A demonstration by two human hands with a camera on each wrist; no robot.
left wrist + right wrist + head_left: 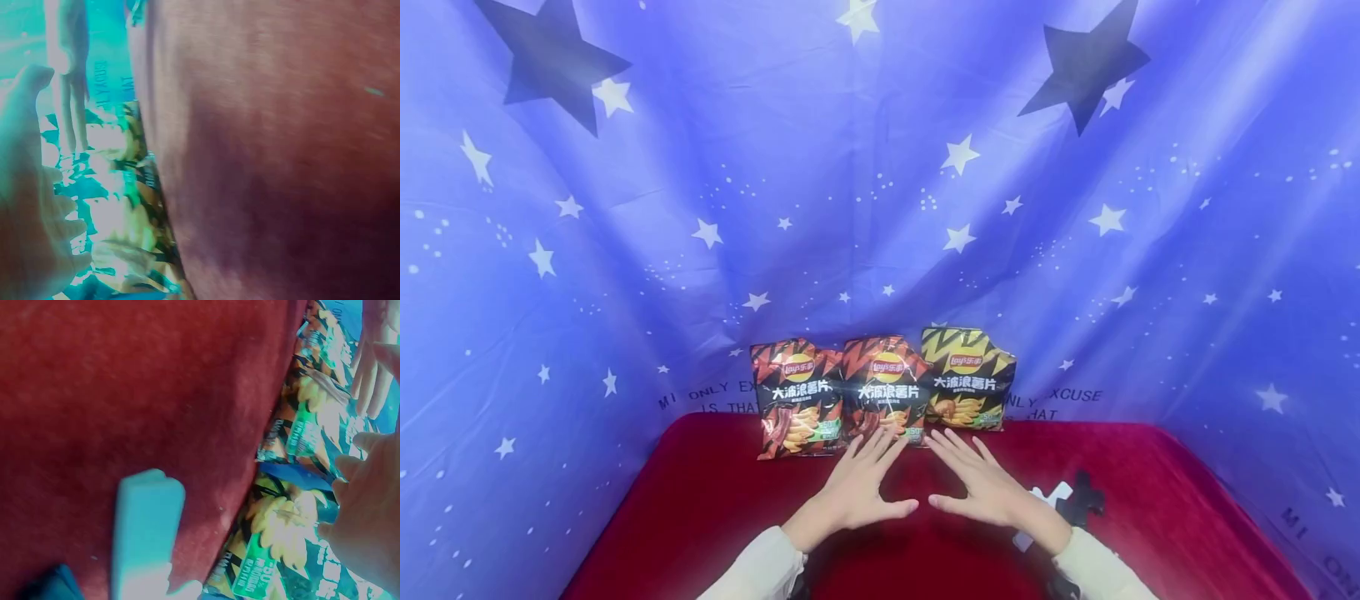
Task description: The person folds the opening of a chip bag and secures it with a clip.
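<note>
Standing just beyond the left hand's [857, 493] and right hand's [987, 492] spread fingers [873, 445] are three chip bags [883, 387].

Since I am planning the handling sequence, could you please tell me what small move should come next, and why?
Probably ease the right hand forward to the yellow-and-black chip bag: its fingers are spread, it holds nothing, and that bag is just beyond it.

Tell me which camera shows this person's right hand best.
The head view: there the right hand shows its back, thumb and spread fingers plainly. The left wrist view shows it small, cut by the top edge; the right wrist view, close up but cut by the right edge.
</note>
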